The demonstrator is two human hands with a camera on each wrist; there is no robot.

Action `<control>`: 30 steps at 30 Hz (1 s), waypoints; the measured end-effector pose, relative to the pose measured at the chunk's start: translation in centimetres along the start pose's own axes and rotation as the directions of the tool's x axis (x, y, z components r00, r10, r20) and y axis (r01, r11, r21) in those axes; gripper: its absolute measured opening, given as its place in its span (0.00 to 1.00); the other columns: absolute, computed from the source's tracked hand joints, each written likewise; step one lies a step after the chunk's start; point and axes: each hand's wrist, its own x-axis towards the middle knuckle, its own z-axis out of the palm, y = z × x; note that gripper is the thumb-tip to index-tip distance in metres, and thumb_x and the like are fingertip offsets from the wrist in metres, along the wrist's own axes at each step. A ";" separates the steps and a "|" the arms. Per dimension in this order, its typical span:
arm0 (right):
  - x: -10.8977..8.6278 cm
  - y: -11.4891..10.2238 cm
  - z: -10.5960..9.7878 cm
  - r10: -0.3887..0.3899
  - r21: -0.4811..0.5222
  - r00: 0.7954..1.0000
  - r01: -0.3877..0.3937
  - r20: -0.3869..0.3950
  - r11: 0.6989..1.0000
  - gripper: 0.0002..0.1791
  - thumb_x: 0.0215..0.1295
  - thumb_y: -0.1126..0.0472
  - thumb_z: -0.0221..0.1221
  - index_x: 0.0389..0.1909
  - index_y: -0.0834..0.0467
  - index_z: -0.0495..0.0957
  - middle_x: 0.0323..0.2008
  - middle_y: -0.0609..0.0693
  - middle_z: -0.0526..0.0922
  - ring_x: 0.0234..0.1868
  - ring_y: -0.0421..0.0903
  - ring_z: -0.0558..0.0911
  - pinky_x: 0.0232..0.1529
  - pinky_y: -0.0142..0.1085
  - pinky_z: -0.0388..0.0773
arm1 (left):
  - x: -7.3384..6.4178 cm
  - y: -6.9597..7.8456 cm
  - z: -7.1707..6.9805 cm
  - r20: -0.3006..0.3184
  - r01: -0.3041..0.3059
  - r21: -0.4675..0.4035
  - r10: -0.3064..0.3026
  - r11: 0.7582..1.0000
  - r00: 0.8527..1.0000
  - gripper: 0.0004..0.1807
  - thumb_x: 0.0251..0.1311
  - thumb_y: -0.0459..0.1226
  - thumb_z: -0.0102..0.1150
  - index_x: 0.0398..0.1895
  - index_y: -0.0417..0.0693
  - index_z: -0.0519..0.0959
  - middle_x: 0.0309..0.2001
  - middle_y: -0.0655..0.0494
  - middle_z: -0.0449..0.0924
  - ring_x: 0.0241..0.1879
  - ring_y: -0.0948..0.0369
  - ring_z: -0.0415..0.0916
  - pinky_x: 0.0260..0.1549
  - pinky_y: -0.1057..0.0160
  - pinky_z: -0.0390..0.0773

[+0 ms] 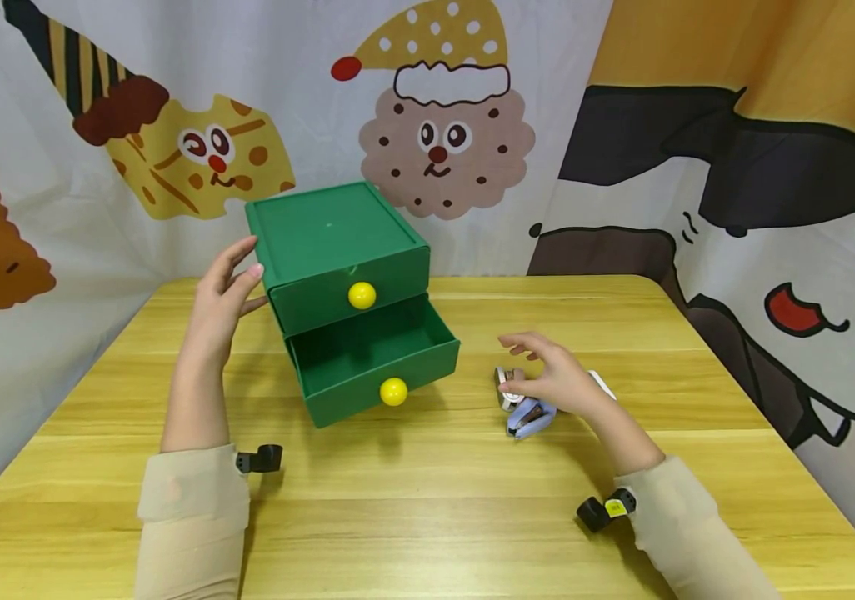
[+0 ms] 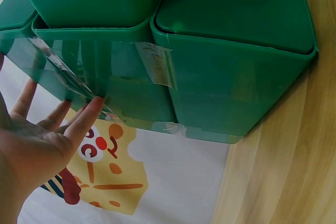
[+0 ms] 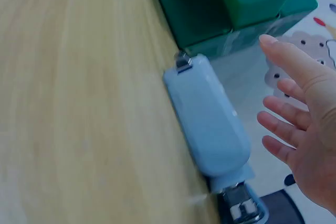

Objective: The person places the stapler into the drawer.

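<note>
A green two-drawer cabinet stands on the wooden counter, its upper drawer closed and its lower drawer pulled out. A round yellow knob sits on the upper front, and a matching one on the lower. The left hand is at the cabinet's left side, fingers spread and fairly straight, the tips against the wall, where clear tape shows in the left wrist view. To the right of the cabinet, well apart from the left hand, the right hand hangs with thumb and fingers apart, gripping nothing. Just beside it lie a lilac stapler and a small grey-and-white object; a white item is partly hidden behind the hand. A cartoon-printed curtain hangs behind the counter.
</note>
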 end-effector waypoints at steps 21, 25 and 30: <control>-0.6 3.2 0.6 0.110 0.050 0.982 -0.118 0.152 0.992 0.38 0.53 0.56 0.72 0.64 0.64 0.69 0.57 0.56 0.75 0.47 0.49 0.75 0.44 0.41 0.77 | -0.1 0.1 0.0 0.004 0.013 0.011 -0.013 1.000 1.000 0.29 0.69 0.48 0.52 0.72 0.57 0.62 0.72 0.56 0.52 0.67 0.52 0.55 0.57 0.42 0.67; -0.7 3.2 0.8 0.113 0.003 0.981 -0.115 0.160 0.993 0.40 0.53 0.52 0.71 0.64 0.62 0.69 0.59 0.55 0.74 0.49 0.47 0.74 0.46 0.42 0.75 | 0.0 0.1 0.0 0.002 0.012 0.014 -0.012 1.000 1.000 0.29 0.69 0.48 0.52 0.72 0.57 0.62 0.72 0.56 0.52 0.67 0.52 0.55 0.57 0.42 0.68; -0.7 3.2 0.9 0.128 -0.012 0.978 -0.128 0.164 0.992 0.39 0.52 0.50 0.72 0.64 0.61 0.70 0.58 0.53 0.74 0.47 0.47 0.74 0.45 0.42 0.75 | -0.1 0.1 0.0 0.002 0.015 0.019 -0.015 1.000 1.000 0.29 0.69 0.48 0.52 0.72 0.57 0.62 0.72 0.56 0.52 0.67 0.52 0.56 0.56 0.47 0.70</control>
